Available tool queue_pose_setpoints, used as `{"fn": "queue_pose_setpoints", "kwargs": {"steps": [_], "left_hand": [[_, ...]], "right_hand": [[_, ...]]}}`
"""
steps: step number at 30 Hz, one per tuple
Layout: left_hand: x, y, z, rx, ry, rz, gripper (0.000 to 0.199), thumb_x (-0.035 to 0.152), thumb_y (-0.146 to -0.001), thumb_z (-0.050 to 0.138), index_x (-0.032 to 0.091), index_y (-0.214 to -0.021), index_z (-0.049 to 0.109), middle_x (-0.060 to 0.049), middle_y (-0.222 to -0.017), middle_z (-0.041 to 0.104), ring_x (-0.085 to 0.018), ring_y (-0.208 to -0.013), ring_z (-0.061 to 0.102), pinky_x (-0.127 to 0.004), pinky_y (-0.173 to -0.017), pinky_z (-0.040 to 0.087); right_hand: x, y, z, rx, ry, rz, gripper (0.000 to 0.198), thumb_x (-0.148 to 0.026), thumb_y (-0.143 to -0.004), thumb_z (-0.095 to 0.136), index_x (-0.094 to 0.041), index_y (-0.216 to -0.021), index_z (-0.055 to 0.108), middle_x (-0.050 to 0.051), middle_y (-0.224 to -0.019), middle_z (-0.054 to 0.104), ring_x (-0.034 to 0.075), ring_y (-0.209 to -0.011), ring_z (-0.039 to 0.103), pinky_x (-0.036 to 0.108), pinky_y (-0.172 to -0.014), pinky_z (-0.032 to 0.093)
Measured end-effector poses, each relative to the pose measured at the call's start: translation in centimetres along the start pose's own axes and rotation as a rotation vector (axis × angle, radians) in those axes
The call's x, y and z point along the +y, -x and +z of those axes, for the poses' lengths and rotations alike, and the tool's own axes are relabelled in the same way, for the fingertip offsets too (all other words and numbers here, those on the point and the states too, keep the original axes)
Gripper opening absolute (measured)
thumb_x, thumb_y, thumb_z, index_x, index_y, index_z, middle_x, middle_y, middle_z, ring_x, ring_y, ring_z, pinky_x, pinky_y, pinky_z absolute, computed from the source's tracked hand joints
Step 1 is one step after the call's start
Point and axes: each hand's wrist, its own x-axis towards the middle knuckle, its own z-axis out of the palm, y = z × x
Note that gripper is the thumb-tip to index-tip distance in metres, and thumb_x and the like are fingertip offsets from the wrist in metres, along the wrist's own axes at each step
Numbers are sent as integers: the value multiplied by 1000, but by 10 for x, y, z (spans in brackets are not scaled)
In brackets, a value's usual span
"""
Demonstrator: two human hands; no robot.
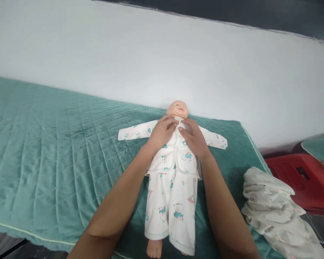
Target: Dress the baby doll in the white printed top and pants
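Observation:
A baby doll (177, 108) lies face up, its head near the wall. It wears a white pajama top (166, 160) with small teal and pink prints and matching pajama pants (179, 219). Both sleeves stretch out to the sides, and one bare foot shows below the pant leg on the left. Just under the doll's chin, my left hand (162, 133) has its fingers bent on the left front edge of the top. Opposite it, my right hand (196, 139) pinches the right edge by the collar. My fingers partly hide the upper front closure; a button shows lower down.
A green quilted cover (56, 162) spreads under the doll, against a white wall (151, 54). At the right edge lies a crumpled white printed cloth (272, 205). Beyond it stands a red plastic stool or chair (291, 169), partly covered by green fabric (321, 151).

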Motion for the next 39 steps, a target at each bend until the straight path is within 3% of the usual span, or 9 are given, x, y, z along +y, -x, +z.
{"fn": "queue_pose_setpoints", "kwargs": {"steps": [4, 10, 16, 20, 23, 28, 31, 34, 39], "left_hand": [[8, 9, -14, -142, 115, 48, 21, 31, -92, 54, 20, -91, 72, -7, -135, 60, -22, -131, 53, -38, -115, 39], [2, 13, -26, -254, 149, 28, 22, 35, -91, 58, 24, -101, 74, -5, -146, 54, -24, -134, 51, -39, -114, 40], [2, 12, -24, -255, 163, 7, 19, 38, -89, 61, 24, -95, 73, -4, -146, 53, -23, -135, 50, -39, -116, 38], [11, 14, -10, -116, 50, 78, 3, 24, -81, 64, 21, -82, 65, -6, -139, 57, -23, -133, 51, -40, -115, 38], [21, 15, -3, -28, -25, 125, 5, 17, -78, 61, 21, -81, 62, -6, -135, 60, -22, -130, 53, -40, -112, 40], [26, 25, -22, -257, 91, 84, 28, 40, -94, 52, 21, -82, 70, -5, -142, 57, -23, -135, 50, -40, -115, 38], [17, 39, -36, -354, 78, 90, 27, 44, -94, 55, 24, -99, 73, -3, -152, 48, -23, -145, 38, -42, -120, 31], [7, 51, -41, -365, 69, 135, 30, 44, -92, 58, 26, -112, 72, -3, -156, 42, -23, -151, 28, -44, -124, 26], [2, 55, -35, -356, 9, 181, 25, 42, -92, 60, 27, -106, 74, -2, -157, 43, -24, -152, 25, -47, -125, 23]], "right_hand": [[-16, 18, 0, 119, -96, -67, 12, -28, -90, 61, -25, -101, 66, 5, -126, 63, 21, -124, 56, 43, -111, 41], [-19, 35, 5, 226, -102, -50, 7, -27, -87, 65, -26, -90, 71, 5, -118, 67, 22, -116, 62, 43, -107, 46], [-21, 36, 4, 154, -58, -5, 14, -29, -89, 62, -27, -93, 75, 4, -125, 67, 23, -123, 58, 45, -109, 44], [-22, 33, 4, 106, -115, 41, 12, -28, -88, 62, -26, -97, 71, 4, -133, 62, 23, -130, 53, 47, -115, 37], [-20, 34, 3, 126, -256, 88, 10, -30, -87, 63, -25, -96, 63, 5, -134, 61, 23, -129, 54, 46, -113, 39], [-21, 54, -2, 59, -293, 123, 17, -29, -85, 67, -25, -98, 57, 4, -144, 52, 22, -139, 44, 46, -119, 30], [-23, 68, -2, 48, -249, 118, 23, -31, -84, 68, -26, -102, 54, 5, -149, 46, 23, -142, 39, 47, -120, 26], [-23, 73, 1, 61, -199, 91, 26, -30, -84, 68, -25, -103, 51, 7, -148, 44, 23, -142, 38, 48, -120, 25], [-21, 67, 3, 67, -142, 81, 27, -30, -83, 67, -25, -102, 49, 9, -146, 44, 22, -140, 39, 48, -120, 26]]}}
